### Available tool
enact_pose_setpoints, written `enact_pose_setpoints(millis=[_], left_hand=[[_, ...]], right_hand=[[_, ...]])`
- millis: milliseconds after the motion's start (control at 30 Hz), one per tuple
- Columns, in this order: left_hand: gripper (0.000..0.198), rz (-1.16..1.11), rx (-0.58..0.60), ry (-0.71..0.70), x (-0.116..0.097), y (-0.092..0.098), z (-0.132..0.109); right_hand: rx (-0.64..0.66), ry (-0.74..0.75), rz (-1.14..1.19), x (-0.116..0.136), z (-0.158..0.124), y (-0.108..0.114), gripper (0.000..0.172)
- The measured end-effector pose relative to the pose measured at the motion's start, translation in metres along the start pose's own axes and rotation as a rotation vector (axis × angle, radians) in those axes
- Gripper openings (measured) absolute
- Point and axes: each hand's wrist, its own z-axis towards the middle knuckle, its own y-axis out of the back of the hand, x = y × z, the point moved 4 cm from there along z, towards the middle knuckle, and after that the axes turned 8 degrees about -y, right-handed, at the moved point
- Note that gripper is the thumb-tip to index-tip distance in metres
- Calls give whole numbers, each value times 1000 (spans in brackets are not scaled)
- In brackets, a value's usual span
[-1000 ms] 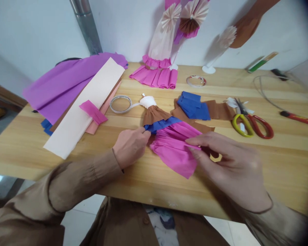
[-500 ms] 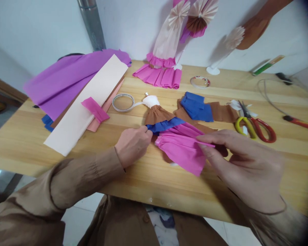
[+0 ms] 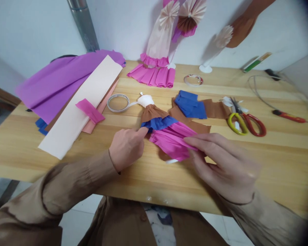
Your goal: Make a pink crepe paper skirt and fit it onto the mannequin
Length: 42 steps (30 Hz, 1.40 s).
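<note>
A small paper dress [image 3: 156, 118] with a white top, brown and blue tiers lies on the wooden table [image 3: 154, 177]. Its lowest tier is pleated pink crepe paper [image 3: 170, 141]. My left hand [image 3: 125, 145] is closed and pinches the left edge of the blue tier where the pink begins. My right hand [image 3: 220, 164] grips the right side of the pink crepe paper between thumb and fingers, pressing it down. A white strip shows under the pink hem.
A tape roll [image 3: 118, 102] lies by the dress top. Purple, cream and pink paper sheets [image 3: 74, 89] are at the left. Blue and brown scraps [image 3: 192, 106], scissors [image 3: 243, 121], a second ring [image 3: 193, 80] and a red tool [image 3: 288, 117] are at the right. Finished paper dresses [image 3: 161, 44] stand at the wall.
My right hand has folded the pink crepe paper inward, so the pink tier is shorter and bunched closer to the dress. My left hand has stayed on the blue edge.
</note>
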Motion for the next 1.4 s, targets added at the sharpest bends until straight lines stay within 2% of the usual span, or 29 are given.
enact_pose_setpoints(millis=[100,233,300,433,500,633,767,867,933,1033,1133,1167,1233,1300,1400], left_hand=[[38,24,-10,33,-1,2,-2],[25,81,-82,64,-3,7,-4],[22,143,-195,33,-4,11,-4],[18,321,-535,-157,-13,23,1],[16,360,-608,-232,-17,27,7],[19,310,-509,-275,-21,31,26],[13,201,-406,-217,-20,33,38],[17,177,-365,-187,-17,33,43],[22,145,-359,-179,-14,32,45],[22,31,-419,-159,-8,33,47],[18,-140,-462,-134,-1,35,49],[18,-195,-463,-126,1,35,49],[17,-280,-449,-109,3,36,50],[16,-337,-433,-92,4,37,52],[14,-376,-430,-77,3,38,55]], right_hand=[[-25,69,-76,3,0,-1,26],[-53,215,-143,6,-1,-1,21],[-42,230,-154,5,-2,-1,21],[-35,229,-165,5,-3,0,20],[-34,226,-172,6,-3,0,21],[-50,218,-183,7,-2,-2,20],[-33,237,-174,8,-1,-5,13],[15,229,-117,7,-2,-4,16],[50,236,-68,6,-4,0,23],[71,235,-32,1,-11,8,32],[10,112,22,-9,-22,16,45],[-42,44,46,-13,-26,19,45],[-104,-130,96,-21,-32,21,33],[-23,-326,184,-28,-35,15,19],[227,-574,374,-32,-36,2,13]])
